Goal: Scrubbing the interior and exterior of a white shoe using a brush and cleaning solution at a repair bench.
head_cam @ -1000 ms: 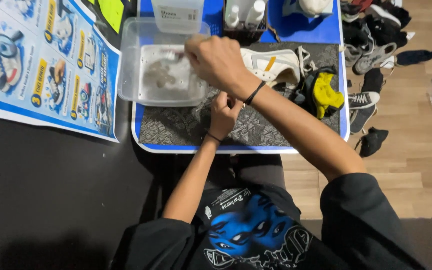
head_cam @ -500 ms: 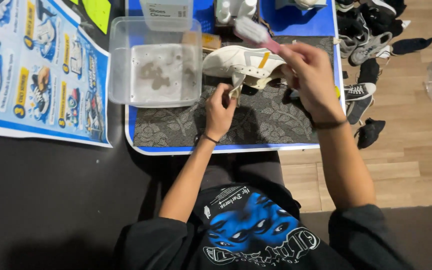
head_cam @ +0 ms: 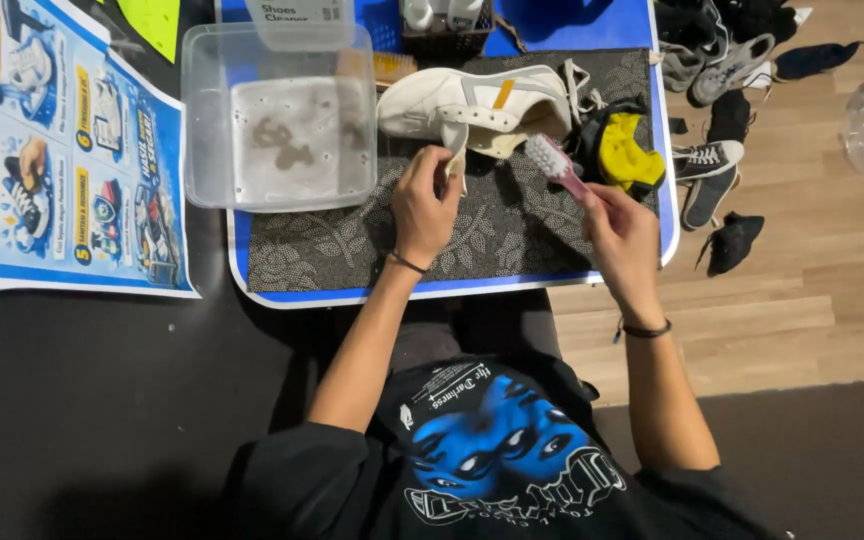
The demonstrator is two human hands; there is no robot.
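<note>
The left hand (head_cam: 424,205) pinches the tongue of the white sneaker (head_cam: 472,108), which lies on the patterned mat (head_cam: 492,235) at twelve o'clock. The right hand (head_cam: 620,232) grips a pink brush (head_cam: 558,165). Hard scrubbing could likely slide the lightly held shoe into the water tub (head_cam: 277,125) at nine o'clock.

At upper centre of the frame, the white sneaker (head_cam: 477,105) is showing smooth, matt leather-like panels. The brush (head_cam: 559,165) right of it is looking like glossy pink plastic with pale bristles. The mat (head_cam: 492,235) under them is appearing as dark, rough-textured cloth with a dotted leaf pattern. The tub (head_cam: 277,125) at upper left is reading as clear, cloudy plastic. The poster (head_cam: 52,160) at far left is gleaming like glossy paper. The floor (head_cam: 802,290) at right is showing smooth wood-look planks.
</note>
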